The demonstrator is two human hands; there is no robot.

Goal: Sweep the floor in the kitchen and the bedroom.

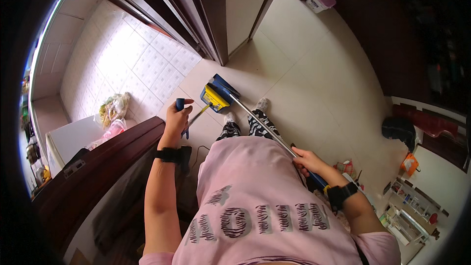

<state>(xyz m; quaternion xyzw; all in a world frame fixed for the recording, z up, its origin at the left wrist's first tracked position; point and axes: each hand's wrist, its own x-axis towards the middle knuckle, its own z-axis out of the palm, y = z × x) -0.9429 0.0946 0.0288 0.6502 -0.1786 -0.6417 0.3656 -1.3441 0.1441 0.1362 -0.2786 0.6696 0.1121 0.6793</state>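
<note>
My left hand (177,117) grips the blue end of a handle at the left, beside the door frame. That handle's thin shaft runs to a yellow-bristled head (216,96), apparently a broom's or a brush's. The yellow head rests in or against a blue dustpan (225,84) on the floor tiles just ahead of my feet. My right hand (307,161) is closed around a long metal pole (259,122) at the right of my body. The pole slants down to the dustpan area; its blue grip lies along my right forearm. Each wrist wears a black strap.
Dark door frames (211,25) rise ahead. Plastic bags (114,110) sit by a white appliance (73,138) at the left, near a patterned tile floor (147,62). A tub with a purple lid (321,0) stands far right. A dark cap-like thing (398,131) and shelves (415,202) are at right.
</note>
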